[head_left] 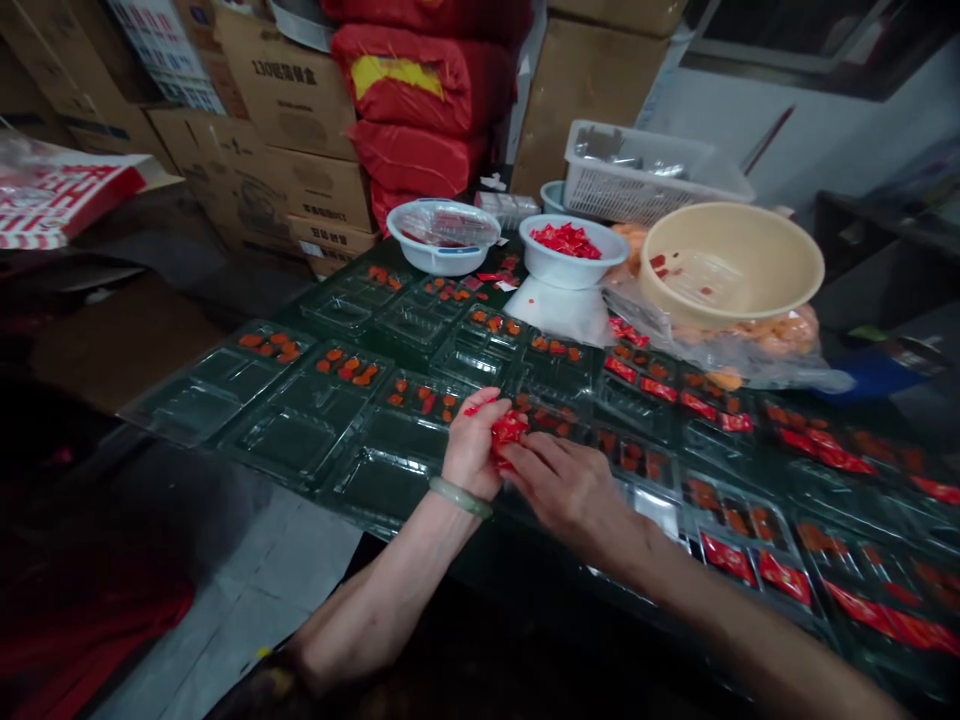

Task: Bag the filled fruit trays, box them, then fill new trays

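Observation:
My left hand [474, 445], with a pale green bangle at the wrist, is closed around a bunch of small red packets [507, 430]. My right hand [564, 485] reaches in beside it, fingertips pinching at the same packets. Both hands hover over clear plastic compartment trays [300, 425] that cover the dark table. Many tray compartments hold orange pieces [352, 368]. Trays to the right also hold red packets [784, 578].
Behind the trays stand a white bowl of red packets [571, 250], a covered white bowl [444, 236], a beige basin [731, 262] on a bag of orange pieces, and a white basket [645, 172]. Cardboard boxes and red sacks [420, 90] are stacked further back.

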`<state>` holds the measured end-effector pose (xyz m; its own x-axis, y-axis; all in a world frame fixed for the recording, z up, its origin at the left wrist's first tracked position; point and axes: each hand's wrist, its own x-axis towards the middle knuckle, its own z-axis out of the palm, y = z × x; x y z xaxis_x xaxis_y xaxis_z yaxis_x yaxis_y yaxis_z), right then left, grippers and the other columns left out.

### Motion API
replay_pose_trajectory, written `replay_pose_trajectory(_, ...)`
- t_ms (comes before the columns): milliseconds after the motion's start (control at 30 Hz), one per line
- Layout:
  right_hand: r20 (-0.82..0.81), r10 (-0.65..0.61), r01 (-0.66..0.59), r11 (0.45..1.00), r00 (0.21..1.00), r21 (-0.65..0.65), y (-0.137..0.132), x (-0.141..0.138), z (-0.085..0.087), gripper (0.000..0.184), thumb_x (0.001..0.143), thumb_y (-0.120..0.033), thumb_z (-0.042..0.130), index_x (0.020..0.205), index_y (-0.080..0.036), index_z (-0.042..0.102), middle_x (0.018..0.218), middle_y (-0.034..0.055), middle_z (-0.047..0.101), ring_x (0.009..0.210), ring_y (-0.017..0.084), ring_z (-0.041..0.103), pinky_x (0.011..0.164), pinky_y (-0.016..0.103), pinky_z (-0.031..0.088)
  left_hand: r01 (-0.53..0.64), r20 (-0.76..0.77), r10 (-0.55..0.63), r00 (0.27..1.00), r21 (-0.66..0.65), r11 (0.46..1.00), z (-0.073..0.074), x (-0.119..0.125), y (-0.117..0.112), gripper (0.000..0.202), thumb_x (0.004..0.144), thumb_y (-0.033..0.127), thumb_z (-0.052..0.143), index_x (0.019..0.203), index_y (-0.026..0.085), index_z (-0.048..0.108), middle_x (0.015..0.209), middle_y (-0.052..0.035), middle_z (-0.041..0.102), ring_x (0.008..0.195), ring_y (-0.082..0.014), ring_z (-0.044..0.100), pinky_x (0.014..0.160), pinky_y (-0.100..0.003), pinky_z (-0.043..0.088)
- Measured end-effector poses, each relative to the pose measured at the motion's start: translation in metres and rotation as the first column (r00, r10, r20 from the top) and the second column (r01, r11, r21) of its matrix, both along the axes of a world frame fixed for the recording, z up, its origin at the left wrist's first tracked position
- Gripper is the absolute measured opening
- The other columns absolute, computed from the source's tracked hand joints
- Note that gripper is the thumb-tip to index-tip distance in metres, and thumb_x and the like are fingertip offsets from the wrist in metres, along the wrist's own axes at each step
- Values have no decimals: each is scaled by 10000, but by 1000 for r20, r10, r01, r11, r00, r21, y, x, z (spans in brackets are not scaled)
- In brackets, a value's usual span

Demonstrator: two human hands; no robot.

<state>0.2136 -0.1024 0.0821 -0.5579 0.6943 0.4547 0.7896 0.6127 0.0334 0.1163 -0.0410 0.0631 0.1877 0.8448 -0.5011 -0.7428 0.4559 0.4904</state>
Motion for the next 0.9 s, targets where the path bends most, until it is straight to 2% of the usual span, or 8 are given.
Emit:
replay_pose_trajectory(167,-271,-146,126,988,951,-92,11,26,7,145,896,-185,434,873,-192,576,735,26,647,604,126,592,562,237,446,25,61,-19,998,-96,995,-3,-6,3,244,729,-8,517,897,163,472,628,-2,573,518,-135,599,491,-224,466)
replay_pose_trajectory(300,-354,-367,294,924,860,-245,57,80,6,161,883,-251,437,841,-193,581,645,12,617,560,133,573,572,243,445,65,139,-51,989,-99,993,-8,-11,8,284,691,-27,499,913,148,493,687,-41,588,630,-180,644,529,-246,489)
replay_pose_trajectory(433,-203,-257,178,923,945,-342,117,138,-19,179,843,-231,441,809,-163,603,792,73,657,724,172,602,697,277,456,174,170,-172,970,5,985,-8,-18,5,349,696,8,562,1010,151,514,782,-60,617,621,-163,637,483,-217,454)
replay_pose_trajectory(533,-53,-189,151,897,980,-415,143,159,-32,213,826,-177,416,783,-152,623,816,93,653,757,181,594,732,297,452,229,108,-239,965,93,969,-7,-22,3,433,698,95,656,1094,184,506,824,-51,630,564,-143,614,407,-193,391)
replay_pose_trajectory(633,-42,-257,227,910,965,-346,139,147,-26,247,803,-131,408,846,-153,650,929,117,639,851,204,579,785,339,439,254,5,-257,966,150,956,-6,-22,1,483,659,164,728,1086,194,502,812,-34,634,519,-137,598,366,-190,360)
replay_pose_trajectory(733,-295,-290,156,902,911,-403,110,104,-6,255,837,-226,450,1018,-154,615,907,93,628,771,172,573,705,302,459,297,-129,-275,953,211,931,-6,-16,-1,473,604,211,776,998,176,518,688,-9,620,447,-146,573,326,-195,340)
replay_pose_trajectory(800,-388,-248,-30,810,888,-586,88,71,9,289,845,-334,493,1071,-177,582,784,29,617,638,130,550,581,245,448,312,-193,-269,943,246,918,-5,-12,-3,455,559,213,803,922,161,533,607,11,597,409,-138,552,329,-204,362)
replay_pose_trajectory(900,-347,-203,-82,750,916,-656,64,34,23,181,803,-348,582,890,-194,620,671,-20,583,573,97,507,516,203,396,306,-248,-239,939,286,908,-3,-10,-7,424,508,204,829,807,152,532,550,34,572,384,-107,518,364,-216,406)
